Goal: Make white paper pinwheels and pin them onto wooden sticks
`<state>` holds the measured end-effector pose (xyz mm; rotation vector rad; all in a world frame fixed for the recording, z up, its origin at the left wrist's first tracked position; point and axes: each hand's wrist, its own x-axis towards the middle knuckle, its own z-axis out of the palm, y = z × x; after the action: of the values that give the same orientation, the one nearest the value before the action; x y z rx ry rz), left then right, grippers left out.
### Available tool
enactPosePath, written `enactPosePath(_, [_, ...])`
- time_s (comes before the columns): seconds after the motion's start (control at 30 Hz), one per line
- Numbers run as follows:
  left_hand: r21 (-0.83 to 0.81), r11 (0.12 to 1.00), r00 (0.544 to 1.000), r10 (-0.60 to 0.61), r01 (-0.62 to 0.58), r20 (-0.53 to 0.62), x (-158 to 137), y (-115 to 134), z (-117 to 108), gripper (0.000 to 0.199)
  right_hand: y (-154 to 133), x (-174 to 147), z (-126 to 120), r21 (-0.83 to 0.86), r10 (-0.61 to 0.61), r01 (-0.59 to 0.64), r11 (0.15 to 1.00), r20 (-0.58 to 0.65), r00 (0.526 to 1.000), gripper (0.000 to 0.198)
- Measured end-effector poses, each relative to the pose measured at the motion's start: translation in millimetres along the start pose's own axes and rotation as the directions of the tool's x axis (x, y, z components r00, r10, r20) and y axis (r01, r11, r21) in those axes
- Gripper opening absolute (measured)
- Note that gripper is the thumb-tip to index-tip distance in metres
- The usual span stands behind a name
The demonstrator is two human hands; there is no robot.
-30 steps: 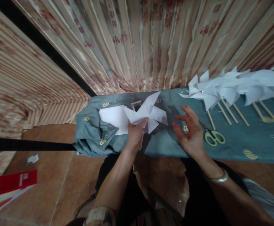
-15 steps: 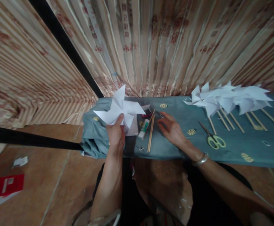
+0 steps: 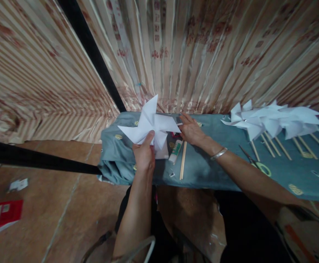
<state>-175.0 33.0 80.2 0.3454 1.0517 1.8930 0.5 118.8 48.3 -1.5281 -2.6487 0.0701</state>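
My left hand pinches a white paper pinwheel near its centre, thumb on top; the pinwheel has no stick visible on it. My right hand is just right of the pinwheel, palm down with fingers stretched, over a small dark red object that is mostly hidden. Whether the fingertips touch that object or the pinwheel's edge I cannot tell. Below lie a glue stick with a green and white label and thin wooden sticks. A pale flat sheet or pad shows under the pinwheel.
Several pinwheels on sticks lie in a row at the right. Scissors with light green handles are partly behind my right forearm. A grey-green patterned cloth covers the narrow table. Curtains hang behind, beside a dark pole.
My right hand has moved left and away from me, from beside the sticks to the pinwheel's right edge. It now covers part of the red object. The left hand still grips the pinwheel.
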Motion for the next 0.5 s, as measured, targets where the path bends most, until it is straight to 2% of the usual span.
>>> enactPosePath(0.2, [0.019, 0.999, 0.999, -0.038, 0.037, 0.015, -4.4, -2.2, 4.4, 0.032, -3.5, 6.5, -5.1, 0.081, 0.038, -0.04, 0.996, 0.027, 0.999, 0.028])
enactPosePath(0.5, [0.073, 0.997, 0.999, -0.037, 0.035, 0.036, -4.6, -3.4, 0.3, 0.032, -11.2, 8.9, -7.6, 0.108, 0.025, -0.03, 0.994, 0.052, 0.998, 0.028])
